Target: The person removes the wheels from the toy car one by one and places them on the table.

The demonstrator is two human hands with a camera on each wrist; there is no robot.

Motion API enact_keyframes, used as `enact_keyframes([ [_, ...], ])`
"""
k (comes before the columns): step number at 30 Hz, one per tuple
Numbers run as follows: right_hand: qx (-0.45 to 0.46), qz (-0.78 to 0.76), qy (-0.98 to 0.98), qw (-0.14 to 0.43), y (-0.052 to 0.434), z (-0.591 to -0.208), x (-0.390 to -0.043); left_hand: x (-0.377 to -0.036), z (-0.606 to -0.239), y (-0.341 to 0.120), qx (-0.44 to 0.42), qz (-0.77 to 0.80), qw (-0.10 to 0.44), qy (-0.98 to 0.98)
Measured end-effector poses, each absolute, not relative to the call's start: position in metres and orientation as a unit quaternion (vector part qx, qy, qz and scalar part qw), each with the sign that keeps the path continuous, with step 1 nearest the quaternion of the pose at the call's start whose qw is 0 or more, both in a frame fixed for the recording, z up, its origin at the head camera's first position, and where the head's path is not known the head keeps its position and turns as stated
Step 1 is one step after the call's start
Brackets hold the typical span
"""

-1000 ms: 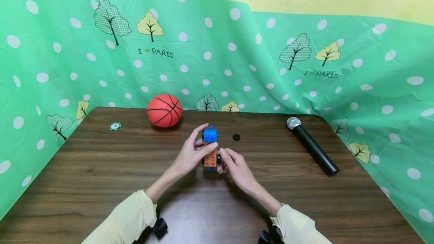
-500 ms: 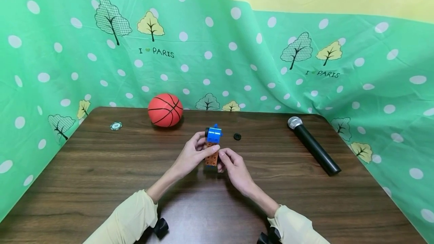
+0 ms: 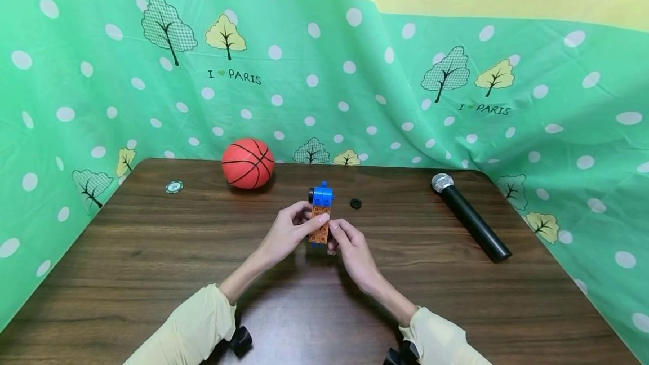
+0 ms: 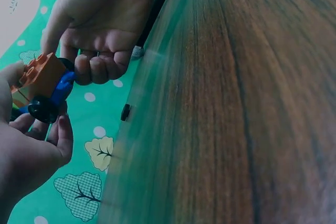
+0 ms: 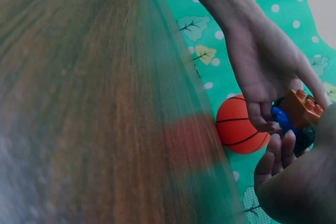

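Both hands held a small toy built of blocks [image 3: 321, 216], orange bricks below a blue one with black wheels on it, lifted just above the table [image 3: 152, 252] a little nearer the person than the basketball [image 3: 248, 163]. The left hand [image 3: 290, 232] pinched the orange part between thumb and curled fingers, and the right hand [image 3: 351, 246] had its fingers curled round the toy's lower end, where the left wrist view showed a black wheel [image 4: 42, 109]. To do this handling well, I judged, the left hand should keep the body steady while the right works on the one piece, pressing squarely so no brick pops off. Against the frame a second before, the toy stood more upright and slightly farther from the person, toward the basketball, the right fingers had closed in on its base, and the loose black wheel [image 3: 356, 203] and microphone [image 3: 471, 217] lay as they had.
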State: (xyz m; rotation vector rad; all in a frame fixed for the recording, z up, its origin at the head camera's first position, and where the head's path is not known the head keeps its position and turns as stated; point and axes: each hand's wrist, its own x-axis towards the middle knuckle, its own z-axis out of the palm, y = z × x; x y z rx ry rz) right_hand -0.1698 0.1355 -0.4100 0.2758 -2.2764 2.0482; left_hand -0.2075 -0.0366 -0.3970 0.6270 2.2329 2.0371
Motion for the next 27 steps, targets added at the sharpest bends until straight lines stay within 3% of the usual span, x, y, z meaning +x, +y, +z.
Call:
enact_keyframes([
  [14, 0.105, 0.665, -0.738, 0.049, 0.131, -0.417, -0.171, -0.207, -0.395, -0.036, 0.208, 0.663, 0.034, 0.718],
  [27, 0.09, 0.76, -0.643, 0.012, 0.124, -0.422, -0.171, -0.209, -0.394, -0.034, 0.189, 0.642, 0.006, 0.743],
])
